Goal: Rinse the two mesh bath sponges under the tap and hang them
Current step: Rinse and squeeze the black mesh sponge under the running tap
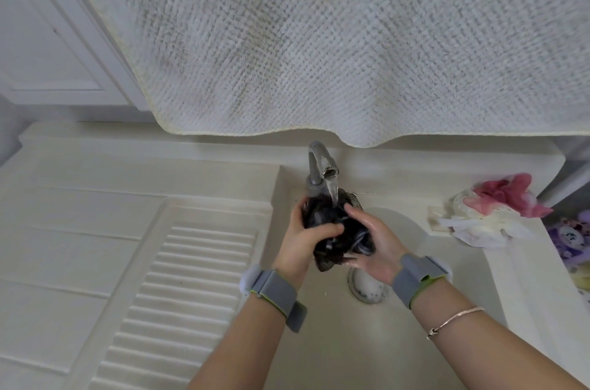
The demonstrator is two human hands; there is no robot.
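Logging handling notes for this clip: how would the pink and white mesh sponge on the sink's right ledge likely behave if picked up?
The pink and white sponge lies as loose ruffled mesh, so it is probably soft and would squash in a hand. It looks airy, so likely light for its size. Slumped on the ledge, it seems unlikely to roll.

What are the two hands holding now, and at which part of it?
Both hands, left and right, grip the dark mesh sponge by its opposite sides, under the tap.

Matt grey metal tap (320, 163), wet dark mesh sponge (332, 223), nubbly cloth mat (319, 38).
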